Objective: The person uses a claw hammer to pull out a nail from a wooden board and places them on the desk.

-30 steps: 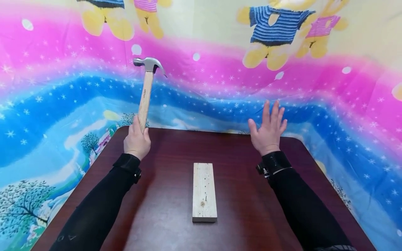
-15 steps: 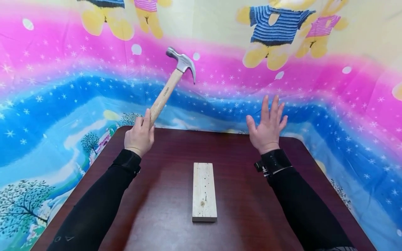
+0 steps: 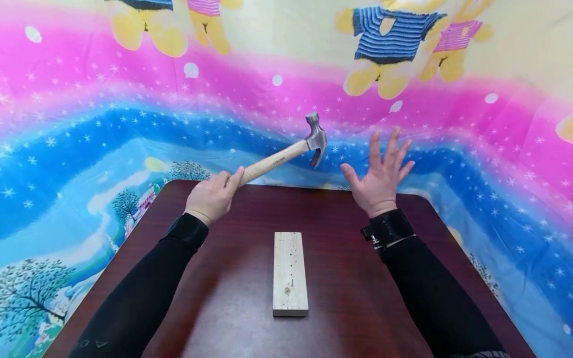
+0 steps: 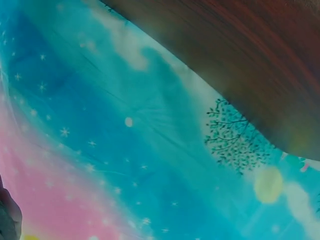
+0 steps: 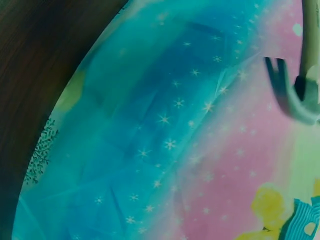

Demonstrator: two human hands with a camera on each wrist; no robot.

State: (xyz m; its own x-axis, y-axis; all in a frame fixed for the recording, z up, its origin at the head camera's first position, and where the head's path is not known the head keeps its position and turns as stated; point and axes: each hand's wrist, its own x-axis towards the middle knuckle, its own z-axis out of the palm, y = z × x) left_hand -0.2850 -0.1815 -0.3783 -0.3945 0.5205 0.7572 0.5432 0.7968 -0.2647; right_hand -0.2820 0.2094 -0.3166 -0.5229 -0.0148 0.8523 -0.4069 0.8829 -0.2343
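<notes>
My left hand (image 3: 209, 197) grips a claw hammer (image 3: 275, 160) near the end of its pale wooden handle. The handle slants up to the right, and the steel head (image 3: 317, 138) hangs in front of the curtain with its claw pointing down. In the right wrist view the hammer's forked claw (image 5: 287, 97) shows at the right edge. To the right of the head, my right hand (image 3: 378, 181) is raised with fingers spread and nothing in it. A sliver of a hand (image 4: 10, 215) appears at the left wrist view's lower left edge. Below both hands, a light wooden block (image 3: 290, 273) lies flat.
The block lies on a dark reddish-brown table (image 3: 241, 318) with rounded far corners. Behind and on both sides hangs a colourful curtain (image 3: 277, 99) with stars, trees and bears. Small dark marks and a knot dot the block's top face.
The hammer has swung from nearly upright to a rightward slant, its head moving right and ending lower, close to my right hand. My right hand has risen slightly, its fingers spread wider.
</notes>
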